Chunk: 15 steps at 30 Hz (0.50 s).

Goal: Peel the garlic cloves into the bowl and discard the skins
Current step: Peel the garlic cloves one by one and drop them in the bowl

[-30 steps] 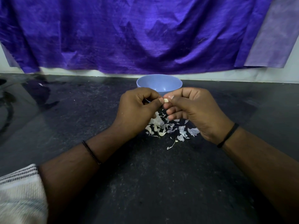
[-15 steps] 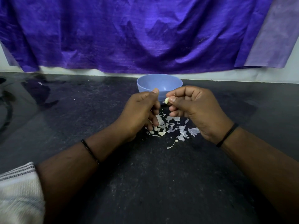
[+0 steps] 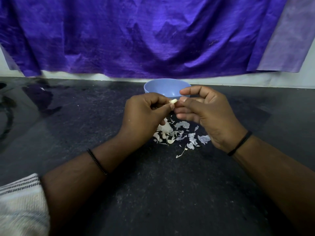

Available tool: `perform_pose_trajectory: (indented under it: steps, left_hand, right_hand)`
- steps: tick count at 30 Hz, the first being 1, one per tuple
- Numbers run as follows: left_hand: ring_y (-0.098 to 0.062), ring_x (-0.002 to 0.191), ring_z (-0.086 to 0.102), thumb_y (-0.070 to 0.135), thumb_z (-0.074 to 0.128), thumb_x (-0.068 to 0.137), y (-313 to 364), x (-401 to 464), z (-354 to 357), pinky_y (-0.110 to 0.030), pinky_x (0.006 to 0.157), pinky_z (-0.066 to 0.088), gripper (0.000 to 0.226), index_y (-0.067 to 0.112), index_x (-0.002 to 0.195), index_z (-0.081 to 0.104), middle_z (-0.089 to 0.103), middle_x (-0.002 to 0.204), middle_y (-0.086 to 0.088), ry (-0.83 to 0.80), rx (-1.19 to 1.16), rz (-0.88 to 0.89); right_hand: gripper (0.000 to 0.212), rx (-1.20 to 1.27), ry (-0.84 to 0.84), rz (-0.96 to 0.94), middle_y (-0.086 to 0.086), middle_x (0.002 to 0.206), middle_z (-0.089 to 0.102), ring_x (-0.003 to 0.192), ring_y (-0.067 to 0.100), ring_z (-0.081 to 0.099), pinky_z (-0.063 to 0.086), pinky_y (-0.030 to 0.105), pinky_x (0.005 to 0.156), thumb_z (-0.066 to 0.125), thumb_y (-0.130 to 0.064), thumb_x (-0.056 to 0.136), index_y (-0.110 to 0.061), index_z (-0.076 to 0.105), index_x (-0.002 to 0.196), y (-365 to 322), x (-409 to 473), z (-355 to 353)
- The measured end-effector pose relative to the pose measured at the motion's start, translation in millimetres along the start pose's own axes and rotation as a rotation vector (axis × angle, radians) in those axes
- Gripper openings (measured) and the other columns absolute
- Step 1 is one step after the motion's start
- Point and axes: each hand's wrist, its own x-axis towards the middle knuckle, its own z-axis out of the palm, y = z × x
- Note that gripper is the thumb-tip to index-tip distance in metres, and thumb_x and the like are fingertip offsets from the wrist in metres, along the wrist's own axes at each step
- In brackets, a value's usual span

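Couldn't see much inside the blue bowl [image 3: 167, 87], since the fingers covered its near rim and only the smooth inner wall showed, so whether any cloves were in there was impossible to tell. The garlic clove [image 3: 173, 101] itself was mostly buried too, just a small pale nub poking out at the center of the frame, right in front of the bowl and above the bench [image 3: 170, 193]. The left hand [image 3: 144, 116] had its grip closed on the clove, thumb and forefinger pinching it, other fingers curled under. The right hand [image 3: 209, 114] came in from the right, thumb tip touching the clove's end, forefinger arched over it in a loose hook, and the lower fingers a bit blurred. Whether that one was really pinching or only touching, hard to say. Both forearms angled in from the bottom corners, each wrist with a thin dark band. The skins [image 3: 182, 135] lay scattered on the bench below the hands, partly hidden by the left hand. A striped sleeve [image 3: 20, 201] was cut off at lower left, and a purple cloth [image 3: 136, 36] filled the top.
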Motion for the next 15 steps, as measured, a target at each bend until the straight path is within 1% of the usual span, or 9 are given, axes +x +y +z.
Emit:
perform_pose_trajectory:
  steps: [2,4,5,8,11,13,15]
  left_hand:
    - [-0.004,0.055,0.063,0.017,0.080,0.084,-1.5,1.2,-0.4,-0.021,0.054,0.049,0.006,0.022,0.087,0.077,0.072,0.075,0.011,0.042,0.087,0.081]
    - [-0.007,0.057,0.064,0.018,0.082,0.082,-0.6,0.9,-0.5,-0.024,0.056,0.052,0.008,0.022,0.087,0.077,0.071,0.078,0.013,0.062,0.170,0.160]
    - [-0.009,0.057,0.064,0.018,0.082,0.082,0.1,0.5,-0.6,-0.025,0.057,0.053,0.008,0.022,0.087,0.076,0.070,0.078,0.014,0.066,0.197,0.194]
    - [-0.011,0.059,0.065,0.019,0.082,0.081,1.3,0.3,-1.4,-0.024,0.057,0.053,0.008,0.021,0.087,0.078,0.070,0.079,0.016,0.067,0.234,0.248]
    - [-0.010,0.061,0.065,0.018,0.083,0.080,1.9,0.4,-2.5,-0.022,0.058,0.052,0.008,0.019,0.088,0.080,0.069,0.078,0.020,0.070,0.237,0.251]
    - [-0.009,0.061,0.066,0.018,0.082,0.080,2.4,0.2,-3.0,-0.025,0.059,0.053,0.009,0.021,0.088,0.080,0.071,0.078,0.018,0.061,0.228,0.240]
    - [-0.008,0.061,0.066,0.017,0.082,0.082,2.3,-0.1,-2.6,-0.028,0.060,0.055,0.010,0.021,0.091,0.081,0.074,0.080,0.014,0.047,0.213,0.239]
  right_hand:
    - [0.009,-0.143,0.061,-0.040,0.014,0.083,0.076,0.072,0.019,0.071,0.061,0.028,0.068,0.067,-0.011,0.094,-0.004,0.068,0.099,3.3,1.4,-2.0]
    - [0.014,-0.296,0.080,-0.099,0.012,0.081,0.074,0.069,0.014,0.067,0.057,0.027,0.067,0.069,-0.016,0.094,-0.003,0.071,0.093,6.9,2.1,-3.2]
    - [0.013,-0.316,0.068,-0.103,0.012,0.083,0.074,0.069,0.013,0.066,0.057,0.027,0.067,0.069,-0.016,0.093,-0.003,0.073,0.092,7.4,2.1,-3.5]
    - [0.012,-0.216,-0.009,-0.031,0.013,0.088,0.076,0.072,0.015,0.065,0.058,0.028,0.069,0.069,-0.013,0.093,-0.004,0.074,0.099,4.5,0.1,-2.7]
    - [0.012,-0.160,-0.046,-0.025,0.010,0.084,0.075,0.072,0.015,0.066,0.058,0.028,0.069,0.069,-0.011,0.093,-0.003,0.074,0.100,3.9,-0.2,-2.2]
    - [0.011,-0.151,-0.046,-0.024,0.008,0.081,0.075,0.071,0.014,0.067,0.059,0.027,0.068,0.071,-0.011,0.091,-0.004,0.074,0.098,4.1,-0.1,-1.7]
    - [0.010,-0.131,-0.041,-0.012,0.010,0.082,0.075,0.070,0.014,0.067,0.059,0.027,0.067,0.071,-0.010,0.090,-0.003,0.074,0.097,3.4,-0.3,-2.5]
